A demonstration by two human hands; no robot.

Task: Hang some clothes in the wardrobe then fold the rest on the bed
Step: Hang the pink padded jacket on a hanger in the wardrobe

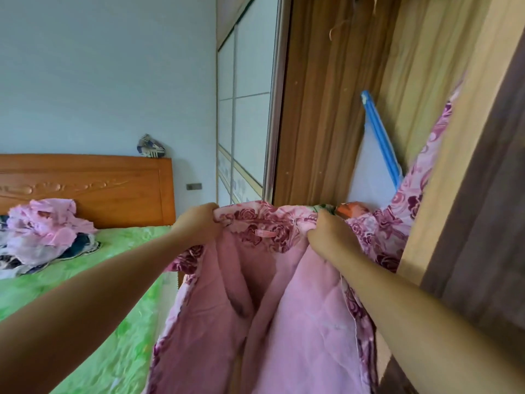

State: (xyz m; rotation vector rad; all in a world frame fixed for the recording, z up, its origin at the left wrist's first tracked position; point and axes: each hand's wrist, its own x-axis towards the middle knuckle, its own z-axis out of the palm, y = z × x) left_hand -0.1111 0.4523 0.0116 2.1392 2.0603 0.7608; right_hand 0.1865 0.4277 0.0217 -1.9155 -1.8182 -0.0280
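A pink padded jacket with a dark rose print hangs open in front of me, its plain pink lining facing me. My left hand grips the collar at its left end. My right hand grips the collar at its right end. One printed sleeve sticks up to the right against the wardrobe's edge. The open wardrobe with wood-grain inner walls stands straight ahead. A pile of clothes lies on the bed, which has a green sheet, at the left.
A thin wire hanger hangs high inside the wardrobe. A blue-framed white panel leans inside it. White sliding doors are to the left of the opening. The wooden headboard has a small patterned item on top.
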